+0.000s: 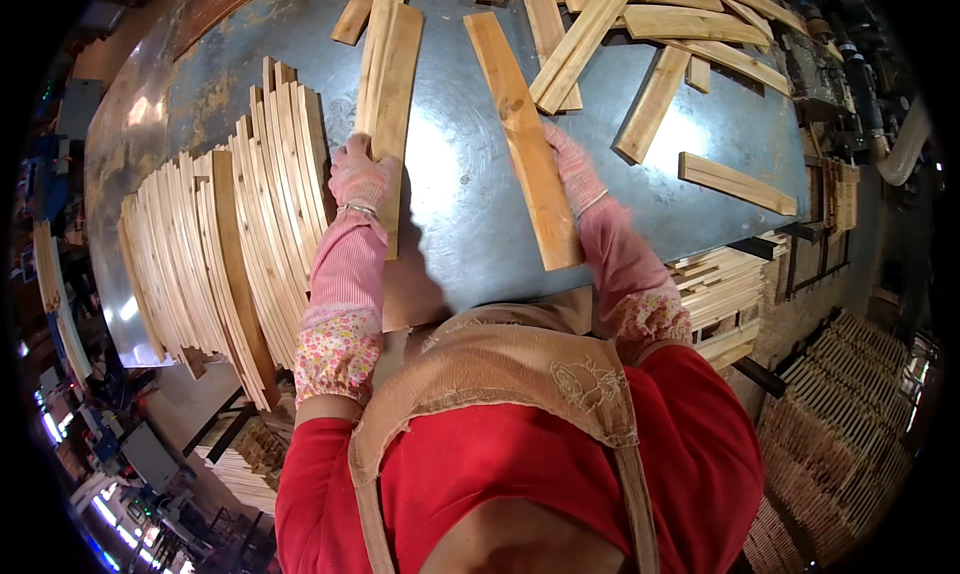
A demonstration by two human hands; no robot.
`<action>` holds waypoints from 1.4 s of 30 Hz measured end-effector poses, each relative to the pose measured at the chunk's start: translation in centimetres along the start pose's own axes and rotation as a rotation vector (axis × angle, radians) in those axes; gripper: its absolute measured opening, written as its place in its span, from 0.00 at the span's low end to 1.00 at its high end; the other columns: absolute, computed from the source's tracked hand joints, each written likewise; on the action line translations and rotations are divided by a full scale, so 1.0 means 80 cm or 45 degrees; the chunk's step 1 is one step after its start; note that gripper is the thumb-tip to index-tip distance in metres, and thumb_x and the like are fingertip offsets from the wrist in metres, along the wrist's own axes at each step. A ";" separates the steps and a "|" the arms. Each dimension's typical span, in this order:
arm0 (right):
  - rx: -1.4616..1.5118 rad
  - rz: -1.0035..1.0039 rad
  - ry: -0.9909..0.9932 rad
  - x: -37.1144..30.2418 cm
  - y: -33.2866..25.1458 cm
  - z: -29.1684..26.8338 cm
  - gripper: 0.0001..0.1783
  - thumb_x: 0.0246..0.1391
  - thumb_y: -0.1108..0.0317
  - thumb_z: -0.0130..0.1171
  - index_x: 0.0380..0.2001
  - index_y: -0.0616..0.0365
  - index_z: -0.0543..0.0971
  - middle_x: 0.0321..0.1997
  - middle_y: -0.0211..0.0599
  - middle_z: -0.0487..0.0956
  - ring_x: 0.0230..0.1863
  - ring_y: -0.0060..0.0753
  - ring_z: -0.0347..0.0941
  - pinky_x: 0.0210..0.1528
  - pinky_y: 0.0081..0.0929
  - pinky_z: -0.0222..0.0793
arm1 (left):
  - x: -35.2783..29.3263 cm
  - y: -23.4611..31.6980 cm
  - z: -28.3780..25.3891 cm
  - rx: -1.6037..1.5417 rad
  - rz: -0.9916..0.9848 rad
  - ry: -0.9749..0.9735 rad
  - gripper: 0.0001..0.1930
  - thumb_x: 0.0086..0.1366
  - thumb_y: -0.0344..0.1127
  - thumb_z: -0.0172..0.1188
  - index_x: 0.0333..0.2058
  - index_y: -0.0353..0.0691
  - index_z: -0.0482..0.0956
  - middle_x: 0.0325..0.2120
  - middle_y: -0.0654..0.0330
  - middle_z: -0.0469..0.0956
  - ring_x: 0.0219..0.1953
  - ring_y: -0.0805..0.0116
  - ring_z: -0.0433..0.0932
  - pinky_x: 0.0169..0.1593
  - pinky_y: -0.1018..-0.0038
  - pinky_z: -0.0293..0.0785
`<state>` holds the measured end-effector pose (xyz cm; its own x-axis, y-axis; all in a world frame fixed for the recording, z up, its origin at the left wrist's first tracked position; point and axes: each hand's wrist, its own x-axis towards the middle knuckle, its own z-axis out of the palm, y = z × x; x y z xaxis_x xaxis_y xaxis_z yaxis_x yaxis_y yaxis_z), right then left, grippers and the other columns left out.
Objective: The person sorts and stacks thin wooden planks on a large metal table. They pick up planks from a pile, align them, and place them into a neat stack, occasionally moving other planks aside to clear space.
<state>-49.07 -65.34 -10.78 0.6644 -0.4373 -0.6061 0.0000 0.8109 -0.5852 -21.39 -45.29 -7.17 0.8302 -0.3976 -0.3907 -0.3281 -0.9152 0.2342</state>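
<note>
The gloved left hand is mostly curled over a pair of pale wooden slats, left of center on the metal-topped table. The gloved right hand is loosely bent along the right edge of a darker slat, right of the pair; can't tell if it's really gripping. Personally I'd hold near mid-length so the ends don't swing, square up the edges, and avoid bumping the packed row on the left.
</note>
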 end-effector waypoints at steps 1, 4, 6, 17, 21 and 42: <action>-0.009 0.019 0.026 -0.010 0.005 0.006 0.24 0.69 0.56 0.61 0.62 0.58 0.81 0.50 0.38 0.87 0.45 0.34 0.85 0.51 0.32 0.82 | -0.008 0.010 0.003 0.033 -0.139 0.065 0.42 0.59 0.56 0.70 0.69 0.44 0.72 0.65 0.44 0.74 0.65 0.44 0.77 0.69 0.54 0.73; 0.005 -0.019 -0.009 -0.013 0.027 0.013 0.28 0.69 0.59 0.60 0.68 0.59 0.77 0.55 0.38 0.85 0.51 0.34 0.84 0.55 0.33 0.81 | -0.004 -0.005 0.024 -0.173 -0.095 -0.098 0.40 0.59 0.55 0.72 0.65 0.38 0.74 0.58 0.43 0.81 0.58 0.45 0.83 0.66 0.55 0.76; 0.008 -0.073 -0.054 -0.003 0.047 0.017 0.31 0.68 0.61 0.60 0.71 0.60 0.74 0.58 0.38 0.84 0.54 0.34 0.82 0.59 0.34 0.79 | -0.024 -0.026 0.040 -0.541 0.034 -0.289 0.38 0.58 0.55 0.75 0.57 0.31 0.77 0.48 0.42 0.86 0.51 0.46 0.87 0.59 0.58 0.80; 0.080 -0.209 -0.278 -0.004 0.126 0.101 0.38 0.64 0.70 0.58 0.77 0.63 0.66 0.71 0.38 0.77 0.69 0.36 0.75 0.74 0.35 0.67 | -0.140 -0.140 0.018 -0.655 -0.077 -0.201 0.39 0.59 0.52 0.76 0.58 0.26 0.75 0.49 0.37 0.85 0.53 0.41 0.85 0.61 0.57 0.79; 0.196 -0.148 -0.356 -0.020 0.137 0.138 0.38 0.63 0.72 0.57 0.76 0.62 0.67 0.71 0.38 0.77 0.70 0.38 0.74 0.75 0.37 0.67 | -0.182 -0.134 0.000 -0.549 -0.165 -0.169 0.41 0.62 0.49 0.74 0.67 0.32 0.70 0.53 0.37 0.83 0.56 0.40 0.83 0.62 0.56 0.78; -0.840 -0.175 -0.068 0.021 0.263 0.256 0.31 0.66 0.53 0.54 0.64 0.62 0.78 0.52 0.50 0.86 0.54 0.46 0.81 0.61 0.37 0.73 | -0.233 -0.229 0.051 0.246 0.264 0.340 0.45 0.62 0.58 0.71 0.71 0.43 0.65 0.71 0.55 0.66 0.73 0.54 0.65 0.73 0.53 0.59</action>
<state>-32.63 -41.06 -13.10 0.7269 -0.4862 -0.4851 -0.3581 0.3345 -0.8717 -32.72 -21.34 -7.83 0.8170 -0.5678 -0.1009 -0.5592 -0.8227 0.1022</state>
